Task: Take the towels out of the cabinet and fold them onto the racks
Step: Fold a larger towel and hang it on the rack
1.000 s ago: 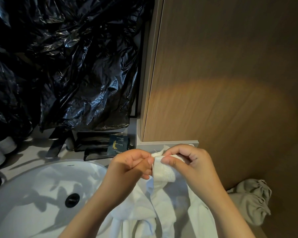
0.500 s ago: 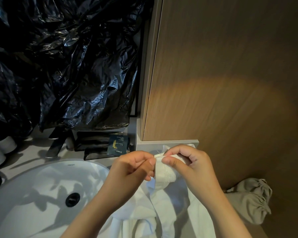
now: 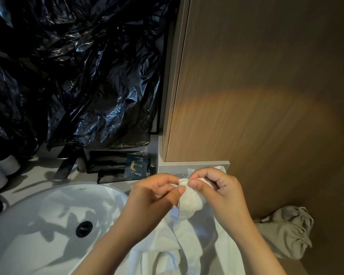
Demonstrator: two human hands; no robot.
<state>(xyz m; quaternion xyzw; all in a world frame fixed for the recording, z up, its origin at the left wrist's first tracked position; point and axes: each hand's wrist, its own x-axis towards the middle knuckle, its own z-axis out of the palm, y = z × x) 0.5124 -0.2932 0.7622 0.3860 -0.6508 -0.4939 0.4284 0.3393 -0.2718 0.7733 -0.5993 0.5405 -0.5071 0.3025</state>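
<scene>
A: Both hands are in close, working one corner of the white towel (image 3: 190, 201). The left hand (image 3: 155, 193) pinches the hem between thumb and forefinger. The right hand (image 3: 218, 191) pinches it just beside, fingers curled round the bunched cloth.

B: And the rest of the towel?

A: It hangs down between the forearms, rumpled, and runs out of the bottom of the view. So it's out of the cabinet but not yet folded. I'd call this finding the corner, the very start of the fold.

B: What does the next move need?

A: By my reading, the hands slide apart along the hem to pull one edge straight, then match corners. The cloth looks floppy, and a loose pinch could let it slump towards the basin.

B: Any rack to hang it on?

A: None in view. Lower left is the white sink basin (image 3: 38, 225) with its dark drain (image 3: 84, 228), set in a pale counter (image 3: 36, 175). A shower cap sachet (image 3: 136, 168) lies at the back near a dark tap (image 3: 65, 165). Crumpled black plastic sheeting (image 3: 77, 76) covers the wall above, and a wood-grain panel (image 3: 266, 96) fills the right. A grey drawstring bag (image 3: 284, 235) sits low right, and the light is dim and warm.
</scene>
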